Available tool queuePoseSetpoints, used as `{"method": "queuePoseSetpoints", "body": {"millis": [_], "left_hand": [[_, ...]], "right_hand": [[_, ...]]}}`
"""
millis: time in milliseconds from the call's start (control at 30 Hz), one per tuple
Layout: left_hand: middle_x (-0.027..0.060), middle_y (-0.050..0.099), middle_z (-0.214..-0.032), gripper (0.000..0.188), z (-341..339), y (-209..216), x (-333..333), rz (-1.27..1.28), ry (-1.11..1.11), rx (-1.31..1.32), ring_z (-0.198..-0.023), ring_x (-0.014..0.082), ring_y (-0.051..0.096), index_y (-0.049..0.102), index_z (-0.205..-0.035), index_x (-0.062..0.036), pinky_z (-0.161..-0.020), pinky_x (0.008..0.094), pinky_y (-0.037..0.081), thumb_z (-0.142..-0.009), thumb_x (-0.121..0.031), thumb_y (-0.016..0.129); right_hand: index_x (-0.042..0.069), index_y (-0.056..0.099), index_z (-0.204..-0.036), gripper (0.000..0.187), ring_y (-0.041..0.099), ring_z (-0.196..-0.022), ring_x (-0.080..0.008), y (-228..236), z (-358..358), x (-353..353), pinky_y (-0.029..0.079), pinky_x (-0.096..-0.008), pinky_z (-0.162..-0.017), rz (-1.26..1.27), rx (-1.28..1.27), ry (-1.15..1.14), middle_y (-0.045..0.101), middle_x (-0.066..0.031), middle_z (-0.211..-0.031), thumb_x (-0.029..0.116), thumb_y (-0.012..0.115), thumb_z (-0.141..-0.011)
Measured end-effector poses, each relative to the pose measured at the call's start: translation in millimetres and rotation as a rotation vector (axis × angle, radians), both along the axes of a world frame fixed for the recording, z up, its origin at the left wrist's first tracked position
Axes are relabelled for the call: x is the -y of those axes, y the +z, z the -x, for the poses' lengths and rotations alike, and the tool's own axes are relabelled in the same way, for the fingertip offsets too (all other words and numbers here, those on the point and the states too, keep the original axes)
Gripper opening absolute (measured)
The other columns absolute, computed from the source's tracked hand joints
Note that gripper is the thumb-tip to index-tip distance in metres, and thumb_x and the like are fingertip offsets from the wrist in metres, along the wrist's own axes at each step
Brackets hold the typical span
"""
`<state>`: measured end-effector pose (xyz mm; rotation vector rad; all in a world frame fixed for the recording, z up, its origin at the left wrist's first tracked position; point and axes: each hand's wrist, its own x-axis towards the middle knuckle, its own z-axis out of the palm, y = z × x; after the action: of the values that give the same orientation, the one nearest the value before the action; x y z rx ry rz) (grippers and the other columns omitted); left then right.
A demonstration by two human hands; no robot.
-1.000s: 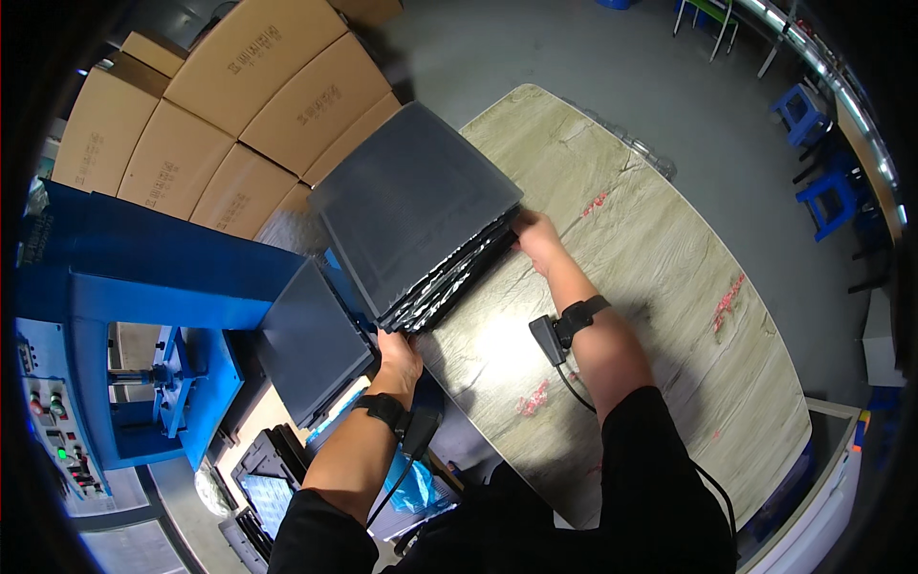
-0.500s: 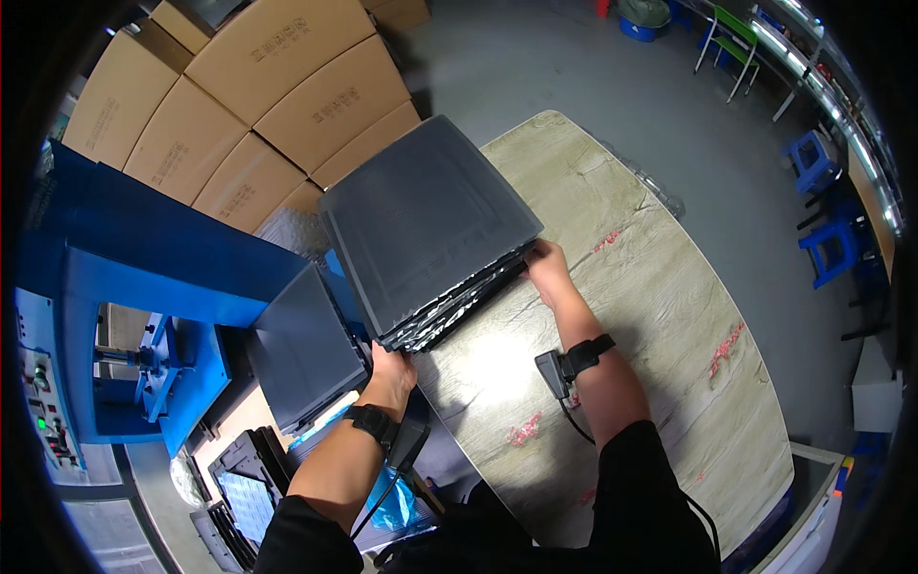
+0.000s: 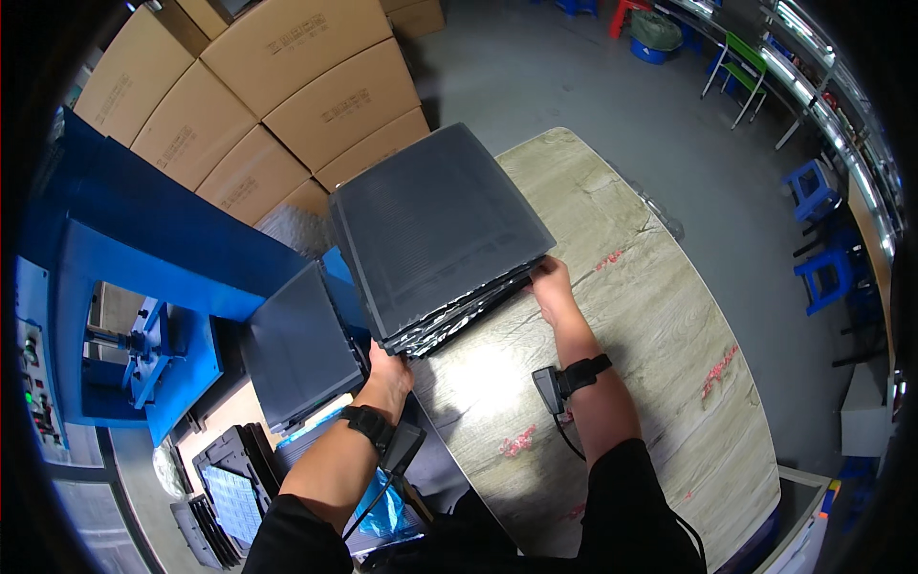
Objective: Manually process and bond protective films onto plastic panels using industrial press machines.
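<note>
Between my two hands is a stack of dark grey flat plastic trays point(image 3: 435, 225), with crinkled shiny black layers showing along its near side. My left hand point(image 3: 389, 369) grips the stack's near left corner. At its near right corner, my right hand point(image 3: 552, 285) is closed on the edge, fingers partly hidden underneath. The stack is over the far left part of the wood-patterned table point(image 3: 631, 383); whether it touches the tabletop I cannot tell. To the left lies another stack of dark sheets point(image 3: 301, 349). Each wrist wears a black strap with a small cabled device.
A blue press machine point(image 3: 182, 277) stands at the left. Brown cartons point(image 3: 316, 57) are piled behind it. Black plastic trays point(image 3: 234, 478) and a blue plastic bag point(image 3: 384, 507) lie at lower left. Blue stools point(image 3: 827, 277) and a green chair point(image 3: 741, 67) stand along the right side.
The view has shifted slightly, so the surroundings sit a little differently in the picture. Both hands keep their grip on the tray stack, which shows little movement of its own.
</note>
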<state>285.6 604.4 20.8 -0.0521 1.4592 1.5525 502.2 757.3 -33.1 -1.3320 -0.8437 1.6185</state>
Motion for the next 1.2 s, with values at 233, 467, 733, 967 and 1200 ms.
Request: {"method": "queuePoseSetpoints", "body": {"millis": [233,467,733,967,1200], "left_hand": [[0.0016,0.063,-0.11,0.034,-20.4,-25.4,-4.1,0.004,0.036,-0.109,-0.101,0.018,0.054,0.06,-0.109,-0.0136,-0.084,0.0322,0.041,-0.09,-0.037,0.044],[0.0197,0.035,-0.142,0.084,-18.6,9.5,-12.9,0.351,-0.205,-0.228,-0.132,0.0306,0.032,0.03,-0.139,0.0033,-0.107,0.0444,0.025,-0.088,-0.062,0.043],[0.0181,0.028,-0.147,0.074,5.7,4.7,-21.5,0.229,-0.144,-0.171,-0.135,0.0295,0.026,0.025,-0.142,0.0011,-0.11,0.0428,0.02,-0.094,-0.055,0.035],[0.0152,0.014,-0.152,0.098,-13.3,88.9,-35.8,-0.206,-0.101,0.135,-0.138,0.0327,0.019,0.016,-0.146,-0.0061,-0.11,0.0476,0.021,-0.081,-0.076,0.037],[0.0173,0.028,-0.146,0.096,2.4,91.0,-44.2,-0.331,-0.242,0.056,-0.133,0.0284,0.031,0.018,-0.144,-0.0029,-0.107,0.0402,0.03,-0.082,-0.07,0.045]], "right_hand": [[0.0,0.058,-0.112,0.024,0.057,-0.085,-0.0151,17.2,-11.5,-12.0,0.05,-0.0311,-0.07,0.001,0.022,0.015,0.061,-0.0062,-0.103,0.004,0.05,-0.09],[0.0,0.054,-0.117,0.028,0.058,-0.09,-0.0208,2.6,-21.1,-19.6,0.051,-0.0335,-0.074,-0.065,-0.036,0.114,0.058,-0.0101,-0.111,0.007,0.046,-0.091],[0.009,0.033,-0.141,0.071,0.056,-0.106,-0.0269,61.7,-78.4,-84.0,0.044,-0.0412,-0.089,-0.155,-0.432,-0.038,0.056,-0.015,-0.122,0.059,0.041,-0.091],[0.006,0.036,-0.139,0.072,0.055,-0.106,-0.0184,160.3,-45.6,-105.6,0.043,-0.0309,-0.092,-0.114,-0.135,0.502,0.056,-0.0132,-0.122,0.052,0.055,-0.087],[0.004,0.04,-0.137,0.068,0.055,-0.106,-0.0158,173.9,-6.5,-87.8,0.044,-0.0261,-0.091,-0.094,0.033,0.77,0.055,-0.0101,-0.123,0.02,0.064,-0.076]]}}
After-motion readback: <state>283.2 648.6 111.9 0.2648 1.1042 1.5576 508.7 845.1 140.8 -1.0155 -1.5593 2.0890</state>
